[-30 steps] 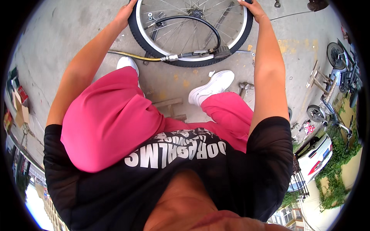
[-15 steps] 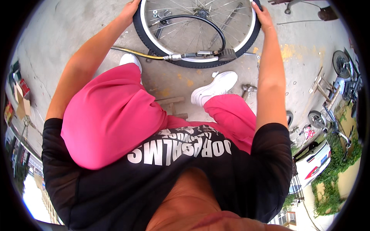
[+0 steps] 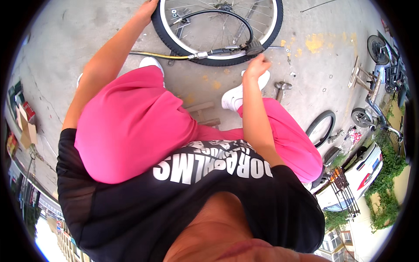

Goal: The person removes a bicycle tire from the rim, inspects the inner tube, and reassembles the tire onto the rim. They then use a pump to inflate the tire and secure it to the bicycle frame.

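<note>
A bicycle wheel (image 3: 158, 24) with a black tyre and pale rim is in front of me. My left hand (image 3: 149, 8) is closed around the tyre's left side, partly cut off by the top edge. A tyre inflator (image 3: 218, 53) lies across the wheel's near side, with a round gauge (image 3: 255, 47), a curved black hose (image 3: 238, 20) and a yellow-and-black air line (image 3: 165, 56). My right hand (image 3: 258, 67) is just below the gauge, at the tyre's near right edge. Its fingers are curled, and what they hold, if anything, is hidden.
A hammer (image 3: 282, 87) lies right of my white shoe (image 3: 232, 98). A low wooden stool (image 3: 201, 111) is between my legs. Another tyre (image 3: 328, 115) lies right, with a scooter (image 3: 377, 81) and a white car (image 3: 371, 168) beyond. Cardboard (image 3: 27, 126) is at far left.
My right hand has let go of the tyre's right side and come down and left to the gauge. My left hand keeps its grip; the wheel sits slightly higher in view.
</note>
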The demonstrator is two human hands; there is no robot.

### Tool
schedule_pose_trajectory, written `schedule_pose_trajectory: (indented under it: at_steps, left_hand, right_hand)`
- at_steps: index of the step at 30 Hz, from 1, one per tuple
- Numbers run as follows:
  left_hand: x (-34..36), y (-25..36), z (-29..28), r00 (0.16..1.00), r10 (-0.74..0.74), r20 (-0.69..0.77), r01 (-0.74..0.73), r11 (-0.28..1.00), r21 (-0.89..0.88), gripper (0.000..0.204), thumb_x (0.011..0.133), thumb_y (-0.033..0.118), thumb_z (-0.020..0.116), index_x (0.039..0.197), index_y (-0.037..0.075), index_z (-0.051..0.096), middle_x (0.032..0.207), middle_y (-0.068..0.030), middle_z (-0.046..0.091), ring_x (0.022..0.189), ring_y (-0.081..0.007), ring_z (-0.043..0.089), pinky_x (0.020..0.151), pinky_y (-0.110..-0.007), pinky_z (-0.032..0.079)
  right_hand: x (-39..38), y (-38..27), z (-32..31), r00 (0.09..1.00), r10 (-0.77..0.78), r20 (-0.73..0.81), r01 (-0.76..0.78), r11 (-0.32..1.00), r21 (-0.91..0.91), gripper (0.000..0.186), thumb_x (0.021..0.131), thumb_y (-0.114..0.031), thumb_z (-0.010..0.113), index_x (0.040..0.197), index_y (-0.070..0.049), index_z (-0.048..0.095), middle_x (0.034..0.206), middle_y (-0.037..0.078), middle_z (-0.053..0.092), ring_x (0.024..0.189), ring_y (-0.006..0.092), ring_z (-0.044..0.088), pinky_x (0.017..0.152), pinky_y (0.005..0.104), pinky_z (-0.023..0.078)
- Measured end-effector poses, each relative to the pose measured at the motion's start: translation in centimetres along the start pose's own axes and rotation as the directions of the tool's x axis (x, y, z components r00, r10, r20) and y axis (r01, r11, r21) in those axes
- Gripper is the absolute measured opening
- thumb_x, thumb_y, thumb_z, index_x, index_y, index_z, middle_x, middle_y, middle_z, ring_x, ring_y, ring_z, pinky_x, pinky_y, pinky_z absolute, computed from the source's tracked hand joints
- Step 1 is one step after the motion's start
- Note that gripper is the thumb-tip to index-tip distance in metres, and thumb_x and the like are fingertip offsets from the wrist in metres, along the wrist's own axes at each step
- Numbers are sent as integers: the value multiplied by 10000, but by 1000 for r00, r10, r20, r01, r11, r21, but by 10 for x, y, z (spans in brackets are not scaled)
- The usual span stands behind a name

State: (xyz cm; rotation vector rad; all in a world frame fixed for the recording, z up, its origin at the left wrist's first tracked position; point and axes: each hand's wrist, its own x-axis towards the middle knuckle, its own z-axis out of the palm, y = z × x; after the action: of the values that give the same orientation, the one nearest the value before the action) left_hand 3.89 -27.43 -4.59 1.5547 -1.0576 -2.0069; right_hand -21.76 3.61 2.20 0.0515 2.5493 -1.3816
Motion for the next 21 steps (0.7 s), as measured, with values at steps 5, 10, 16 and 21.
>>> schedule_pose_trajectory:
  at_steps: [5, 10, 16, 21]
  left_hand:
    - [-13, -10, -15, 990, -23, 137, 53, 974, -219, 502, 886, 395, 584, 1141, -36, 575, 1079, -141, 643, 962, -238, 617, 840, -357, 493]
    - [-30, -13, -16, 986, -19, 166, 39, 992, -120, 597, 880, 302, 618, 1317, -14, 363, 1252, -104, 513, 1127, -208, 508, 974, -384, 402]
    - [-40, -6, -18, 993, -23, 119, 38, 991, -126, 606, 934, 162, 521, 1440, 114, 193, 1331, -88, 438, 1179, -225, 459, 952, -450, 390]
    - [-44, 2, -19, 983, -58, 175, 69, 996, -58, 505, 947, 102, 461, 1414, 155, 276, 1313, -73, 442, 1153, -246, 470, 929, -571, 364]
  right_hand:
    - [-81, -5, 15, 718, 374, 588, -541, 831, 132, 833, 814, -530, 629, 1290, 73, 306, 1230, 237, 456, 1111, 344, 514, 862, 460, 475]
    - [-66, 8, 33, 600, 432, 673, -709, 677, 198, 886, 777, -525, 674, 1369, 7, 283, 1352, 221, 384, 1239, 358, 411, 1002, 528, 345]
    - [-69, 11, 51, 541, 461, 703, -803, 531, 269, 760, 737, -483, 732, 1258, -33, 411, 1268, 158, 469, 1180, 306, 454, 972, 531, 368]
    - [-69, 21, 61, 609, 488, 626, -747, 618, 244, 850, 704, -472, 761, 1275, 20, 368, 1276, 176, 433, 1152, 300, 446, 900, 493, 439]
